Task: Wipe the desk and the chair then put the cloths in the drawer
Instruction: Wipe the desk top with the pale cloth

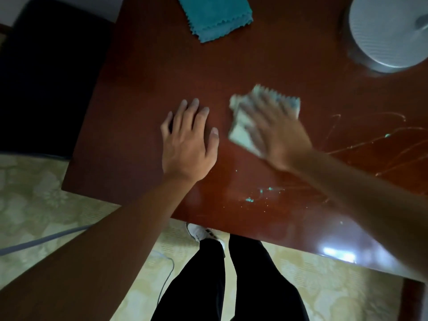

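1. Far left: a dark chair [46,72] stands against the left edge of the table [231,70], its seat touching or just beside that edge; which cannot be told. Pale patterned floor [34,205] shows below it, crossed by a grey cable [44,239].
2. The table is glossy reddish-brown wood. Its near-left corner lies at lower left, and the near edge runs diagonally down to the right, above the person's dark trousers [208,286] and one white shoe [201,232].
3. The left hand [187,140] lies flat on the table, palm down, fingers spread apart and holding nothing. Bare table surrounds it on all sides.
4. At the top, left of centre, a teal cloth [215,17] with zigzag-cut edges lies folded on the table, well apart from both hands. Its far part is cut off by the frame.
5. The right hand [275,130] is blurred by motion. It presses down, fingers extended, on a pale cloth [240,126] with a zigzag-cut edge, which lies on the table just right of the left hand without touching it.
6. Small pale teal specks [250,199] sit on the table near the front edge, between the two forearms.
7. Right of the pale cloth, thin arcing streaks [370,144] mark the surface; a bright reflection lies near the front edge.
8. Top right: a round grey-white object [389,31] with a textured top stands on the table, partly out of frame, with open surface between it and the pale cloth.
9. No brand, label or writing is legible.
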`<state>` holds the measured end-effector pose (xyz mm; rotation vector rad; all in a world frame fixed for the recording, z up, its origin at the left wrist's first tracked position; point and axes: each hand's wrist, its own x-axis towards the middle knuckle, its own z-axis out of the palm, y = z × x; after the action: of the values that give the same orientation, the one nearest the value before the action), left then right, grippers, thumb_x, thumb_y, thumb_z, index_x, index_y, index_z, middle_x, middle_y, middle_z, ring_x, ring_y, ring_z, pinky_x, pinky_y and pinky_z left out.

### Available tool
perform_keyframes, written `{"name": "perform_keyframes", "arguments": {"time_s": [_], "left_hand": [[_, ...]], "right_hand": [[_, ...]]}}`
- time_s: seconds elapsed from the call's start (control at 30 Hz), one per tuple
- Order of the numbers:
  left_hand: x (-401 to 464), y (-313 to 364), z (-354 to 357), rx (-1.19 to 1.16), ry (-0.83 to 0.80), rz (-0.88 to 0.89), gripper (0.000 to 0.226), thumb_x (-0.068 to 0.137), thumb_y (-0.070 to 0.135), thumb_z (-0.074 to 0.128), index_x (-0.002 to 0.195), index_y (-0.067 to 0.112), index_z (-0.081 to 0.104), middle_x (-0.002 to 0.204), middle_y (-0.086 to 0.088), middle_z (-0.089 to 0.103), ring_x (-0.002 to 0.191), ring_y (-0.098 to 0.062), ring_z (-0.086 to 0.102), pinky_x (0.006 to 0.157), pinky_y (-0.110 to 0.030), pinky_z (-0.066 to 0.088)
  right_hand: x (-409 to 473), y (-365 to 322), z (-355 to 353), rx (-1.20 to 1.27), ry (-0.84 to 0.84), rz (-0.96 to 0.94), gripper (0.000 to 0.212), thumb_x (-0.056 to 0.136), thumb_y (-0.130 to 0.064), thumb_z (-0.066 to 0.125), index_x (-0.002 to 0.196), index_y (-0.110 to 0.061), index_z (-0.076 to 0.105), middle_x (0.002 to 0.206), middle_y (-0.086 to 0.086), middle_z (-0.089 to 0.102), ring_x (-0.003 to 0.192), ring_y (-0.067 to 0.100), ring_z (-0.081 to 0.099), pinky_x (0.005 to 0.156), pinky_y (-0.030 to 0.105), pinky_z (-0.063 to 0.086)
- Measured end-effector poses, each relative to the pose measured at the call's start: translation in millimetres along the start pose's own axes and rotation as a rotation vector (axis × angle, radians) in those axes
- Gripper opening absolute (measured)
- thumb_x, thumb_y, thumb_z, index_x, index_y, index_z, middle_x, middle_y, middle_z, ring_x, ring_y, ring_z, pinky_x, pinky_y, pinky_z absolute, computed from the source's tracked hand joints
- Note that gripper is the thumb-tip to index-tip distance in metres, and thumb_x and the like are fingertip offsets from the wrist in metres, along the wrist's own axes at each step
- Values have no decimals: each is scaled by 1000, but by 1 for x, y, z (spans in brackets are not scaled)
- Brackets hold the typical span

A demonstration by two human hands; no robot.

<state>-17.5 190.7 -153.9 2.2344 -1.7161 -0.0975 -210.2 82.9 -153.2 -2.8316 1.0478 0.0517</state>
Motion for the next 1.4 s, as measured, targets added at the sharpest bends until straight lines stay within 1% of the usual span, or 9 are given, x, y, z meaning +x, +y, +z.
{"name": "perform_keyframes", "arguments": {"time_s": [0.1,0.2,0.37,0.53,0.77,0.97,1.07,1.23,1.4], "left_hand": [[-1,-1,1,-13,13,0,46,97,37,42,134,13,54,148,-9,48,144,-26,35,117,-46,21],[0,0,2,-11,18,-4,46,96,38,43,134,13,55,147,-8,49,143,-26,36,116,-46,22],[0,1,0,0,-2,-18,48,93,39,45,134,15,54,149,-6,48,144,-25,35,117,-46,22],[0,0,-1,5,-16,-28,49,93,40,45,136,16,51,150,-5,45,145,-23,32,118,-46,21],[-12,2,-5,-26,-29,-29,47,94,35,44,136,13,51,149,-9,46,144,-24,33,118,-46,18],[-57,2,-5,-9,-22,89,45,95,27,45,137,9,51,149,-10,46,144,-26,35,118,-45,24],[-54,2,-6,-52,-18,68,44,96,26,43,135,7,52,147,-10,48,143,-25,37,118,-43,24],[-55,3,-8,-78,-48,61,47,98,30,37,136,7,51,147,-10,48,143,-24,35,119,-42,21],[-54,3,-6,-115,1,29,43,100,24,35,134,5,52,144,-11,51,140,-26,40,114,-46,30]], "right_hand": [[43,30,-7,43,32,257,56,106,-41,17,156,-18,23,164,9,21,152,30,13,122,52,13],[51,16,-5,59,57,333,55,106,-40,17,157,-18,20,165,8,16,153,28,9,122,49,9],[-39,-51,5,20,44,177,54,106,-39,25,153,-15,33,160,10,31,149,32,23,118,51,22],[-58,-49,6,48,-37,27,54,105,-42,24,155,-20,31,161,6,28,151,28,21,119,50,18],[24,1,-1,68,61,251,56,105,-40,19,155,-16,27,163,11,24,151,34,18,118,52,16],[-70,-59,9,50,59,101,54,106,-39,24,153,-15,35,160,10,31,149,33,25,118,51,23],[-53,-46,10,30,57,70,53,106,-40,24,152,-16,37,159,10,34,149,32,26,119,52,21],[21,-13,6,78,72,243,55,105,-39,21,155,-15,28,162,13,24,151,33,15,121,52,11],[-46,-69,13,43,47,100,57,105,-39,18,155,-13,28,162,13,25,151,34,16,121,55,14]]}}
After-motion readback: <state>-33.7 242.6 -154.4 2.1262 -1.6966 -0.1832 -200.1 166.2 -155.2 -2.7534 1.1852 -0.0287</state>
